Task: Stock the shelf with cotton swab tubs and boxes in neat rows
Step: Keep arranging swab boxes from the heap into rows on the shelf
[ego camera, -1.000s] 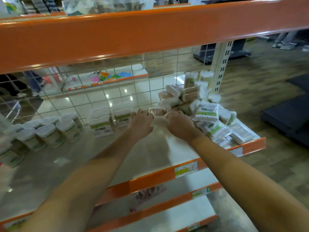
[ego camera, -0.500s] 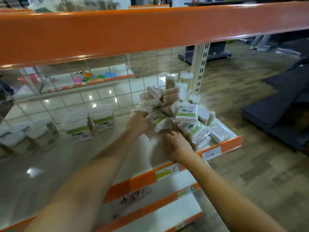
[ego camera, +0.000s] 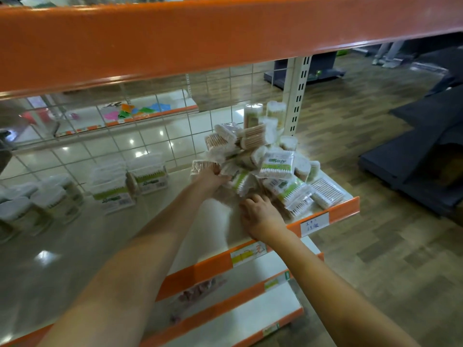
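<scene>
Cotton swab packs (ego camera: 275, 166) lay heaped in a loose pile at the right end of the shelf (ego camera: 140, 246), some clear tubs standing upright at the back of the heap against the wire grid (ego camera: 160, 144). Further left along the same shelf stood two rectangular swab boxes (ego camera: 130, 181) side by side, and beyond them a group of round white-lidded tubs (ego camera: 45, 199), already set in rows. My left hand (ego camera: 210, 177) reached into the near-left edge of the pile, its fingers curled round a flat bag of white-tipped swabs (ego camera: 239, 182); how firmly they held it I could not tell, since the fingertips were hidden among the wrappers. My right hand (ego camera: 260, 216) rested lower, at the foot of the pile near the orange shelf lip (ego camera: 343, 206), fingers loosely bent and pressed against the bottom packs without plainly enclosing any one.

I judged the step in hand to be sorting: drawing single packs out of the heap. The next move seemingly called for lifting the bag free without toppling the stack, then placing it in line beside the boxes.
</scene>
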Action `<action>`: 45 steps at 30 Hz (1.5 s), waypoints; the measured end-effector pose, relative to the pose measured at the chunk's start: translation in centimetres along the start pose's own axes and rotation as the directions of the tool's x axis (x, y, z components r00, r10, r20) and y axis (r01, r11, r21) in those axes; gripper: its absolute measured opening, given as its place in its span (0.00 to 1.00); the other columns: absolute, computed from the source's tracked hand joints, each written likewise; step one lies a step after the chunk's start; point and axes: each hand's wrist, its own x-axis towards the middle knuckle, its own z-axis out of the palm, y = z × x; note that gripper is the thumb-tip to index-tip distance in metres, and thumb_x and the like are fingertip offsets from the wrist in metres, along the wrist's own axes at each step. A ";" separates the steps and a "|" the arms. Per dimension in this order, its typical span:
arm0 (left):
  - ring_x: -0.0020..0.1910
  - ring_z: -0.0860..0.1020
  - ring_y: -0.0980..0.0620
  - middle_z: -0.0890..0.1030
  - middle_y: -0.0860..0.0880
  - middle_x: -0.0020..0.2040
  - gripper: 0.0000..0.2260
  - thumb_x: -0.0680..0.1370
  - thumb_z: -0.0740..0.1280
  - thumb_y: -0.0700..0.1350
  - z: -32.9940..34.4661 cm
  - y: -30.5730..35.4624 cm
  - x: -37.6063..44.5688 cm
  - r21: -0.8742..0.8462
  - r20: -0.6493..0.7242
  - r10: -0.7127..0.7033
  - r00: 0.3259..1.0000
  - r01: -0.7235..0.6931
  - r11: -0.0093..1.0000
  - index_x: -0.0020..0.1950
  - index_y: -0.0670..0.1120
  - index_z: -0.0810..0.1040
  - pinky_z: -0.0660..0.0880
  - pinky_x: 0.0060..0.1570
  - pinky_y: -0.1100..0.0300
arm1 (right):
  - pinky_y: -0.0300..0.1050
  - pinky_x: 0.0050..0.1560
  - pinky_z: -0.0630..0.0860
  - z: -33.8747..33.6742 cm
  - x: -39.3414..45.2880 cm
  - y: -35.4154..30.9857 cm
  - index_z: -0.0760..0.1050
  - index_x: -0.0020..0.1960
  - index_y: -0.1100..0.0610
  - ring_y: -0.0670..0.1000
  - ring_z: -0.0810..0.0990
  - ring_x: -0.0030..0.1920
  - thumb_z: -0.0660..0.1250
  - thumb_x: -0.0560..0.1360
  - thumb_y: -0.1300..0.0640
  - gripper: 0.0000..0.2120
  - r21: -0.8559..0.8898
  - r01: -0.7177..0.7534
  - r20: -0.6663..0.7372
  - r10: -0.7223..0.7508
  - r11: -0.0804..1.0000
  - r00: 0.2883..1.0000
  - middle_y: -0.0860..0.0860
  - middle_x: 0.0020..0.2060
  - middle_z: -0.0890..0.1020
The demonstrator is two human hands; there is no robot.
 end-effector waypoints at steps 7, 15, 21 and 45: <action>0.36 0.79 0.52 0.80 0.43 0.48 0.16 0.73 0.70 0.37 -1.5 -0.6 -2.3 -0.297 0.182 -0.101 0.978 0.152 0.943 0.60 0.36 0.75 0.74 0.32 0.64 | 0.47 0.62 0.66 -0.3 0.2 -0.3 0.69 0.67 0.54 0.57 0.66 0.65 0.58 0.79 0.52 0.18 0.035 -0.015 0.007 0.014 0.999 1.000 0.53 0.63 0.70; 0.41 0.80 0.52 0.81 0.46 0.45 0.07 0.76 0.67 0.39 -3.4 -1.5 -6.5 -0.615 0.155 -0.081 0.985 0.160 0.772 0.53 0.44 0.75 0.74 0.38 0.60 | 0.48 0.59 0.72 -1.3 1.5 -1.6 0.71 0.66 0.58 0.53 0.75 0.57 0.62 0.78 0.50 0.19 0.515 -0.153 0.060 0.143 0.843 0.988 0.55 0.60 0.77; 0.42 0.79 0.52 0.81 0.47 0.44 0.05 0.76 0.66 0.38 -3.5 -3.1 -10.1 -0.736 0.105 -0.043 0.993 0.107 0.668 0.51 0.44 0.75 0.76 0.44 0.58 | 0.40 0.46 0.75 -2.0 1.5 -4.3 0.74 0.48 0.58 0.48 0.77 0.43 0.63 0.79 0.57 0.04 0.962 -0.194 0.175 0.111 0.192 0.978 0.52 0.45 0.79; 0.57 0.75 0.49 0.77 0.48 0.59 0.16 0.75 0.68 0.46 -13.0 -12.4 -14.1 0.477 -0.321 0.253 0.913 -0.075 0.876 0.61 0.45 0.75 0.73 0.55 0.55 | 0.42 0.44 0.76 3.1 8.8 -13.8 0.73 0.60 0.61 0.54 0.78 0.51 0.66 0.76 0.63 0.13 0.845 -0.063 0.100 -0.042 0.532 0.994 0.55 0.50 0.79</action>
